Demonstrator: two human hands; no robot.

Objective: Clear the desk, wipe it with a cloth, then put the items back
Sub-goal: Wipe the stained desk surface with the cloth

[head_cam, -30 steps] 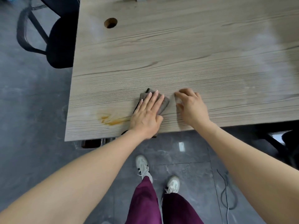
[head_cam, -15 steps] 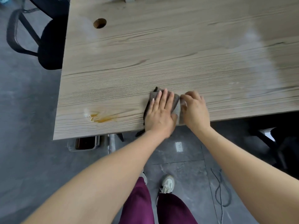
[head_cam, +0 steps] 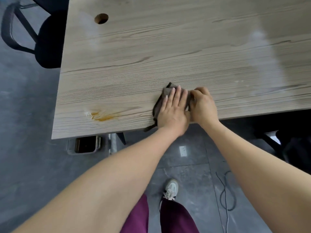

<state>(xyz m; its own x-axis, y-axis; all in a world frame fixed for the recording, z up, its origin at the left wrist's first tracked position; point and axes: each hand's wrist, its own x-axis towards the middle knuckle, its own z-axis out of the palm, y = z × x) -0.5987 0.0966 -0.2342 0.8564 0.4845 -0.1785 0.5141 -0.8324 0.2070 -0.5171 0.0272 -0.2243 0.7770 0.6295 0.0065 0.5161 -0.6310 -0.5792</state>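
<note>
A brown-grey cloth (head_cam: 160, 102) lies on the wooden desk (head_cam: 168, 56) near its front edge, one corner hanging over the edge. My left hand (head_cam: 173, 110) presses flat on the cloth with straight fingers. My right hand (head_cam: 202, 106) sits right beside it, fingers curled at the cloth's right edge; the cloth there is mostly hidden, so I cannot see whether they pinch it. An orange stain (head_cam: 102, 116) marks the desk to the left of the cloth.
A round cable hole (head_cam: 101, 18) is at the desk's far left. A black chair (head_cam: 45, 41) stands left of the desk. A bin (head_cam: 86, 145) sits under the front edge. A loose cable (head_cam: 227, 195) lies on the grey floor.
My two hands have come together: the right hand closed in against the left. The cloth under my left hand slid rightward along the desk, away from the orange stain.
</note>
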